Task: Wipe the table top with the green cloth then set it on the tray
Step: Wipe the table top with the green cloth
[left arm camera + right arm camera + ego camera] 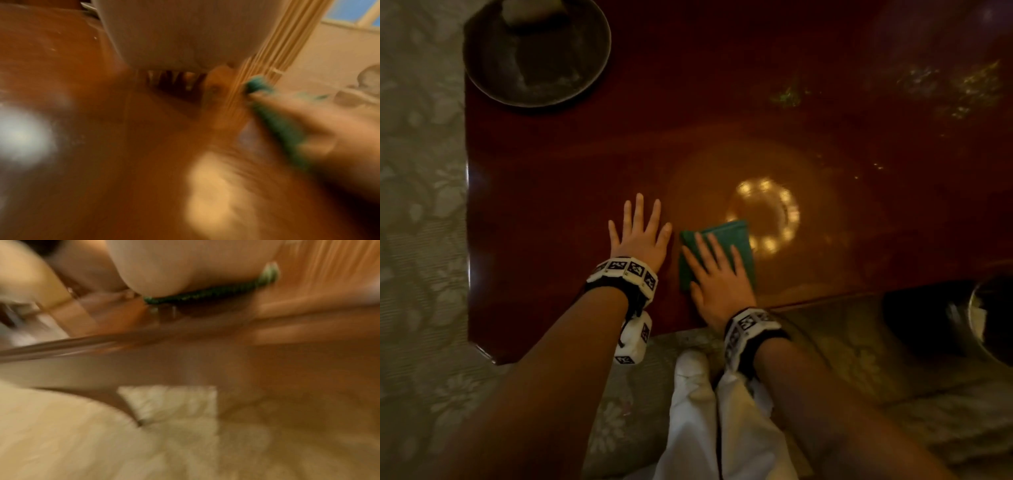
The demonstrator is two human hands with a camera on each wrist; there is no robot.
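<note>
A folded green cloth lies on the dark red-brown table top near its front edge. My right hand lies flat on the cloth with straight, spread fingers and presses it down. Just left of it my left hand rests flat on the bare wood, fingers spread, holding nothing. The round dark metal tray stands at the table's far left corner. In the blurred right wrist view the cloth shows as a thin green edge under my palm. The left wrist view shows the cloth under my right hand's fingers.
A pale lump sits on the tray's far part. A dark round vessel stands off the table's front right. Patterned carpet surrounds the table. A lamp's reflection glares on the wood beyond the cloth.
</note>
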